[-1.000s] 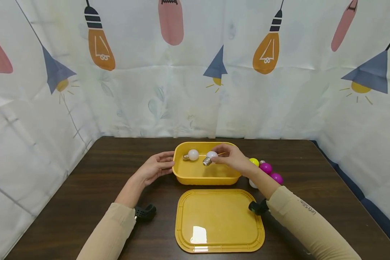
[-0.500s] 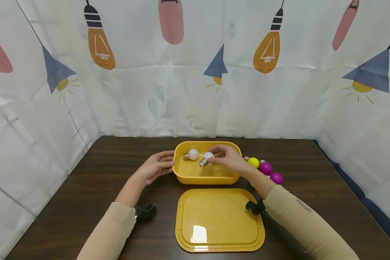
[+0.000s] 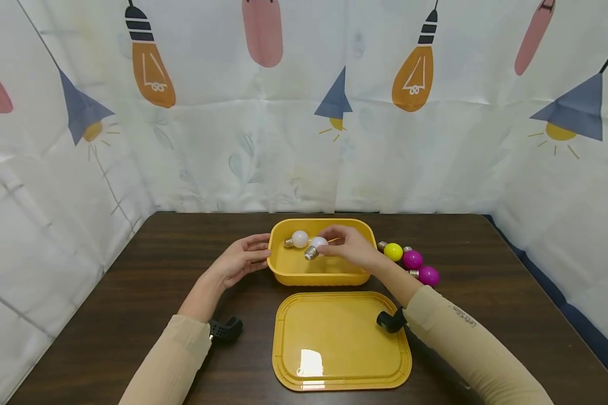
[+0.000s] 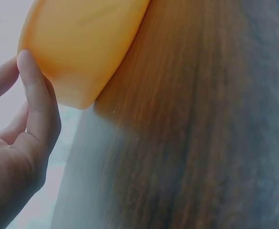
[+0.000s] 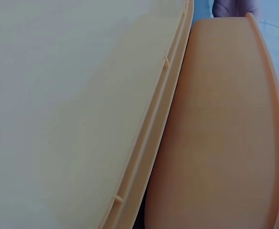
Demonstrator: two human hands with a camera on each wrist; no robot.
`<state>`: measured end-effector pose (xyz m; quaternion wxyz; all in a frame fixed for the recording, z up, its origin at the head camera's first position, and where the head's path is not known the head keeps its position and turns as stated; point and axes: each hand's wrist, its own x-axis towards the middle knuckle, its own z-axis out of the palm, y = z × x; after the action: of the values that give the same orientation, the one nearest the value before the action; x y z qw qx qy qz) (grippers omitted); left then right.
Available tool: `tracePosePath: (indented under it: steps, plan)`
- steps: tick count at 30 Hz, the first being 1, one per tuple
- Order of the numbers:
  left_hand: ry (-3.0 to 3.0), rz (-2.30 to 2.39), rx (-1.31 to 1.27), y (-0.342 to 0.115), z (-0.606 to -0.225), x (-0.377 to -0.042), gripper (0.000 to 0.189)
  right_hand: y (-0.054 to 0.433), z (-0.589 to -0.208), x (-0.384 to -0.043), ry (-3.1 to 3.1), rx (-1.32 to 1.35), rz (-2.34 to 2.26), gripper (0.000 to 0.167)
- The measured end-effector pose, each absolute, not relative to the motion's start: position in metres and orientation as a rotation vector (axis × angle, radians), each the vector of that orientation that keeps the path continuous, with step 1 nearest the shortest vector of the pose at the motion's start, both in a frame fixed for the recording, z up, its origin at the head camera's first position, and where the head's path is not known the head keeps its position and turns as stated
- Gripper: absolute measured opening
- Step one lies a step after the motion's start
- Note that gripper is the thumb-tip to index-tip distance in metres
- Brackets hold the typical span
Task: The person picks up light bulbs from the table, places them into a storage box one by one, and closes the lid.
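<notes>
My left hand (image 3: 240, 260) rests with its extended fingers at the left end of a yellow plastic box (image 3: 319, 279). In the left wrist view, its fingertips meet the rim of the box (image 4: 87, 47). Over the inside of the box, my right hand (image 3: 352, 248) pinches a white light bulb (image 3: 311, 252) by its globe, the silver screw base pointing down and left. Another white bulb (image 3: 300, 238) lies in the box just left of the held one. The right wrist view shows the box wall (image 5: 220, 119), with the held bulb out of sight.
A flat yellow lid (image 3: 342, 340) lies on the dark wooden table (image 3: 157, 264) in front of the box. Right of the box sit a yellow bulb (image 3: 393, 252) and two magenta bulbs, one upper (image 3: 412, 259), one lower (image 3: 429, 275). A printed curtain (image 3: 208, 152) stands behind.
My right hand has moved left and slightly down inside the box, bringing the held bulb close to the other white bulb. The left hand stays at the box's end.
</notes>
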<state>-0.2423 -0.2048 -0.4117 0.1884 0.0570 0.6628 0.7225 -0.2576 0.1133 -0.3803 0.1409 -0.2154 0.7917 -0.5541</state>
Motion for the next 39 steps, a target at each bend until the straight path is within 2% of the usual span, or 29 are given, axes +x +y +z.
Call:
tracePosePath:
  steps: [39]
  plan:
    - [1.882, 2.027, 0.169, -0.205, -0.41, -0.242, 0.062, 0.094, -0.388, -0.264, 2.216, -0.651, -1.596, 0.037]
